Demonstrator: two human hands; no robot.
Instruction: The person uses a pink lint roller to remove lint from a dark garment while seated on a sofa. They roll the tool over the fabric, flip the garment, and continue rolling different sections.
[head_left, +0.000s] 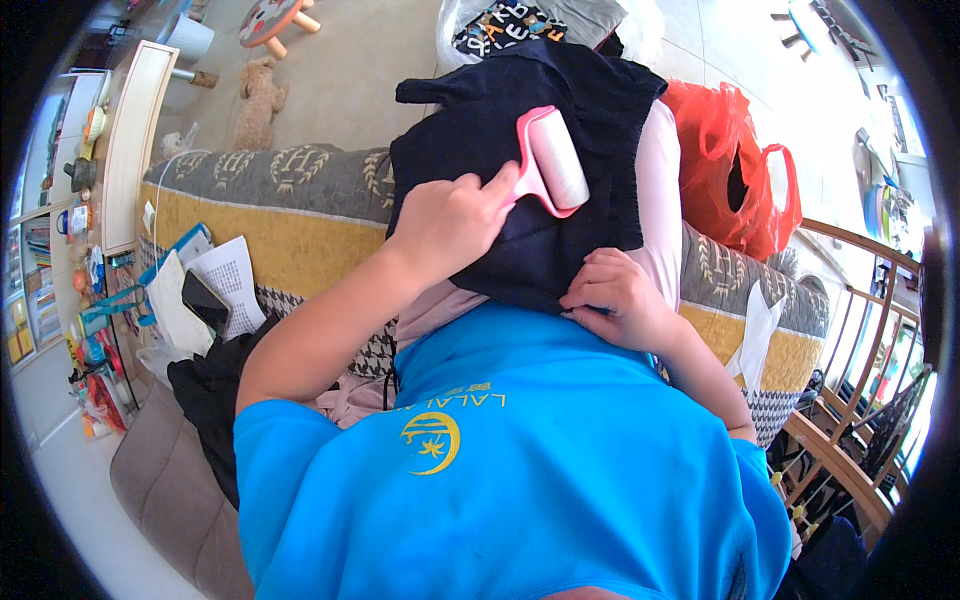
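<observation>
My left hand (454, 225) grips the pink handle of a lint roller (559, 161), index finger stretched along it. The roller's white sheet cylinder lies over a dark navy knitted garment (465, 150), spread across my lap and thighs. Near my waist, the fingers of my right hand (619, 296) pinch the garment's lower edge. Pale pink trousers (658, 195) show beside and beneath the dark cloth. Below both hands is the blue shirt (510, 450) I wear, with a yellow emblem.
I sit on a sofa with a patterned cover (300, 217). A red plastic bag (720, 165) is at right; a clear bag of clothes (457, 34) lies ahead. At left are a phone (206, 300) and papers (236, 277). A curly-haired dog (259, 105) lies near a stool (270, 22).
</observation>
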